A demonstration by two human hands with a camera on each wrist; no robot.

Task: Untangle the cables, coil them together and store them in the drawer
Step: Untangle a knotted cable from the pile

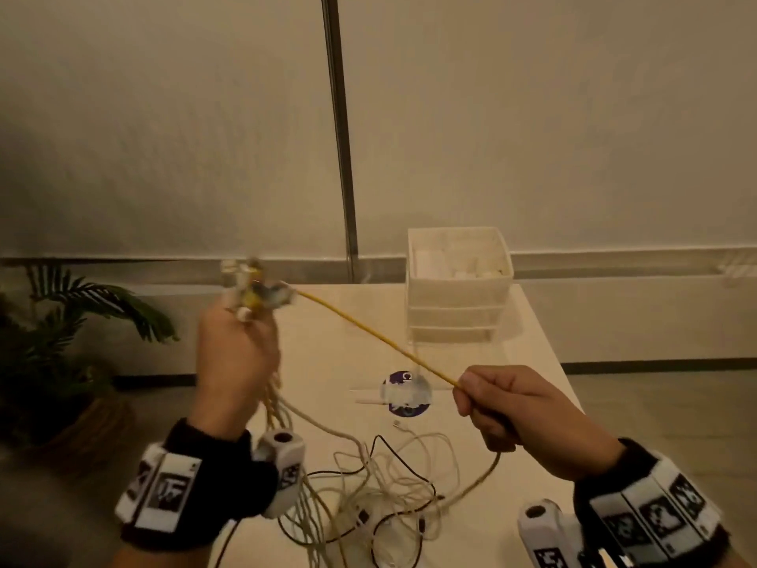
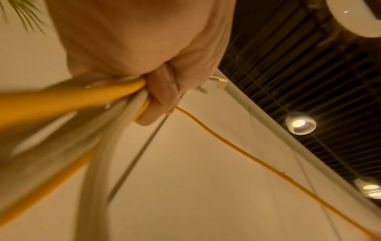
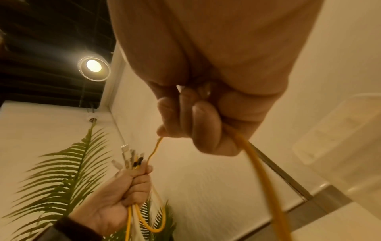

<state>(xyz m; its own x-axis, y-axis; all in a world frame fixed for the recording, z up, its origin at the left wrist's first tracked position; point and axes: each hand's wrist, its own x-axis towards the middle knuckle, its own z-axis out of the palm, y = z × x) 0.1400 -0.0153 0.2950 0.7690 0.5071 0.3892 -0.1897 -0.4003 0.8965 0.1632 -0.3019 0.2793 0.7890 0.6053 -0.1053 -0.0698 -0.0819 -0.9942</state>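
Note:
My left hand is raised above the table and grips a bundle of yellow and white cables, their plug ends sticking out above the fist. In the left wrist view the fingers curl round those cables. A yellow cable runs taut from the plugs down to my right hand, which grips it in a fist; its slack drops toward the table. A tangle of white, black and yellow cables lies on the table. The white drawer unit stands at the back.
The table has a round purple sticker in its middle. A potted fern stands on the floor to the left. A wall with a dark vertical strip is behind the table.

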